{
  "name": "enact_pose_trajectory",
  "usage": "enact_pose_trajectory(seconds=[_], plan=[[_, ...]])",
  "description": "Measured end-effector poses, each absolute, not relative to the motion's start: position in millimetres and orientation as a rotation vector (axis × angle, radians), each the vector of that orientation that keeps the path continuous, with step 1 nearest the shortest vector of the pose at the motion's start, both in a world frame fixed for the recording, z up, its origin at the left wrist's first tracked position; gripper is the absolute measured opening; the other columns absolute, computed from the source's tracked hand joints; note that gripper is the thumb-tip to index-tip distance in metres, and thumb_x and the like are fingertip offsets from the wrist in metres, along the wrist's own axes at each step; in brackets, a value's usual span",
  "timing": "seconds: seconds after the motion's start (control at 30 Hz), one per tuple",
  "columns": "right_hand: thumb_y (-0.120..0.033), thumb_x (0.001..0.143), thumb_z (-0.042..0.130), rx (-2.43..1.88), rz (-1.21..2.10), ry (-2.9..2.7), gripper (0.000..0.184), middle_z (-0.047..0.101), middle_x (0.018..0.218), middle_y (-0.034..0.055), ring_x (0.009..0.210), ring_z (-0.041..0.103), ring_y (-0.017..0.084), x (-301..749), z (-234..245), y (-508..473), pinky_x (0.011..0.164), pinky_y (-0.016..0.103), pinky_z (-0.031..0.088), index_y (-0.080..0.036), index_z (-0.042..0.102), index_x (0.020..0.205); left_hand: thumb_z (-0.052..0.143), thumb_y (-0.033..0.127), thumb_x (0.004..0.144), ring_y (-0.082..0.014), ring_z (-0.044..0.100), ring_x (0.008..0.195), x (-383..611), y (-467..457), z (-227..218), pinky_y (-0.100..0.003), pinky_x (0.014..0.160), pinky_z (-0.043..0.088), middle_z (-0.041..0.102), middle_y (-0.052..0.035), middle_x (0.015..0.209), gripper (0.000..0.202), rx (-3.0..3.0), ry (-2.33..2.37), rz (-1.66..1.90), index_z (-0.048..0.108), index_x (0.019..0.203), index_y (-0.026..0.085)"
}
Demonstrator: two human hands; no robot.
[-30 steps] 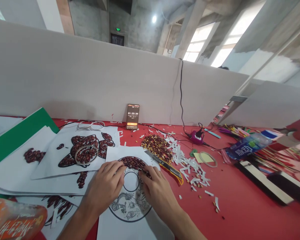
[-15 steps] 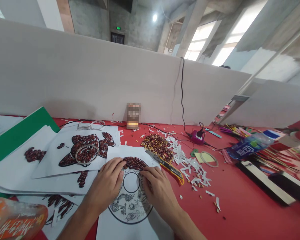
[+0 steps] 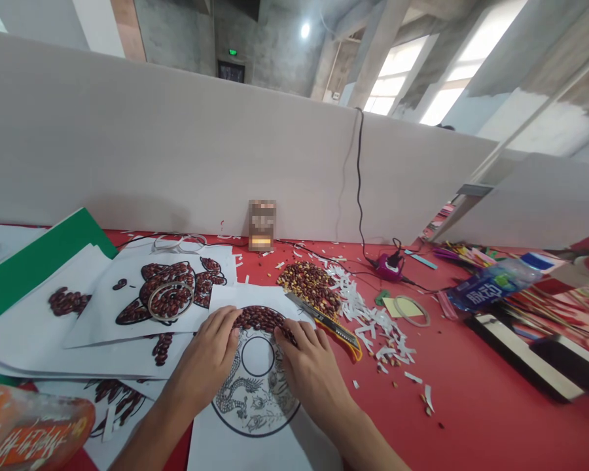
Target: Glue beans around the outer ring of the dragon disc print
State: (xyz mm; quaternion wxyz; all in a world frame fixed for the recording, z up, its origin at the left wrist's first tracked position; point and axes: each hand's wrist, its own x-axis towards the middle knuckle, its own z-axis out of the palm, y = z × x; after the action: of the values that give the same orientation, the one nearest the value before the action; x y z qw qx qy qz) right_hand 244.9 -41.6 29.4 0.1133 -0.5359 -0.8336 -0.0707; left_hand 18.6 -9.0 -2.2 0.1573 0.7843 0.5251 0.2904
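A white sheet lies before me, printed with a ring-shaped dragon design around a blank inner circle. Dark red beans fill the top arc of that ring. At the arc's left end rests my left hand, fingers extended side by side, tips against the beans. My right hand is at the other end, fingers loosely bent and apart, tips touching beans; its palm side is hidden. Just beyond the right hand lies a yellow utility knife with its blade out, beside a pile of mixed beans.
White paper shreds lie right of the bean pile. Sheets with bean pictures and a green board are on the left. An orange-labelled bottle sits near left; a blue-capped bottle lies far right, near a purple plug adapter.
My left fingertips have shifted slightly left, baring more of the bean arc. The right fingers have moved a little, and beans now show beside them. The view has shifted slightly.
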Motion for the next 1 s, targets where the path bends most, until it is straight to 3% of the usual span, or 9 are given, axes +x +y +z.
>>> enact_pose_trajectory(seconds=[0.17,0.33,0.4,0.5,0.7,1.0], plan=[[-0.008,0.09,0.059,-1.557,-0.205,-2.519,0.031,0.064,0.127,0.0119,0.108,0.055,0.027,240.5,40.3,-38.6,0.088,0.04,0.042,-0.018,0.067,0.118,0.035,0.03,0.104,-0.0238,0.049,0.137,18.6,-8.9,-3.4,-0.047,0.116,0.044,0.057,-0.0083,0.143,0.04,2.242,1.512,0.837,0.051,0.14,0.02],[-0.007,0.09,0.055,-1.476,0.146,-2.373,0.034,0.069,0.118,0.004,0.107,0.061,0.022,262.8,56.1,-16.0,0.089,0.035,0.044,-0.028,0.073,0.108,0.034,0.031,0.104,-0.0246,0.05,0.135,19.2,-9.2,-2.2,-0.048,0.114,0.045,0.058,-0.0088,0.142,0.04,2.236,1.532,0.829,0.053,0.138,0.02],[-0.008,0.092,0.049,-1.531,0.242,-2.219,0.036,0.071,0.113,0.0043,0.102,0.065,0.018,280.9,62.9,7.4,0.089,0.029,0.046,-0.025,0.073,0.111,0.034,0.031,0.104,-0.0247,0.051,0.134,19.7,-9.5,-1.3,-0.048,0.114,0.045,0.059,-0.0088,0.142,0.04,2.237,1.541,0.824,0.054,0.138,0.019],[-0.013,0.096,0.045,-1.815,0.2,-2.138,0.034,0.073,0.112,0.0063,0.096,0.068,0.018,305.7,71.6,53.3,0.084,0.026,0.048,-0.021,0.073,0.113,0.034,0.03,0.104,-0.0243,0.052,0.134,20.1,-9.8,-0.7,-0.047,0.114,0.045,0.059,-0.0088,0.141,0.04,2.243,1.549,0.824,0.054,0.138,0.019],[-0.016,0.093,0.053,-1.931,0.158,-2.231,0.026,0.076,0.104,0.0061,0.095,0.068,0.02,307.0,73.9,124.1,0.081,0.026,0.045,-0.022,0.076,0.105,0.037,0.028,0.103,-0.0237,0.053,0.133,19.1,-10.0,-1.7,-0.046,0.113,0.046,0.06,-0.0073,0.14,0.04,2.282,1.55,0.851,0.053,0.139,0.021],[-0.01,0.092,0.051,-2.015,0.127,-2.193,0.021,0.074,0.098,0.0132,0.093,0.067,0.022,284.4,72.9,135.4,0.08,0.027,0.043,-0.014,0.071,0.098,0.037,0.028,0.104,-0.0233,0.053,0.133,18.4,-11.2,-0.5,-0.046,0.114,0.045,0.06,-0.007,0.141,0.039,2.285,1.547,0.854,0.052,0.139,0.022]])
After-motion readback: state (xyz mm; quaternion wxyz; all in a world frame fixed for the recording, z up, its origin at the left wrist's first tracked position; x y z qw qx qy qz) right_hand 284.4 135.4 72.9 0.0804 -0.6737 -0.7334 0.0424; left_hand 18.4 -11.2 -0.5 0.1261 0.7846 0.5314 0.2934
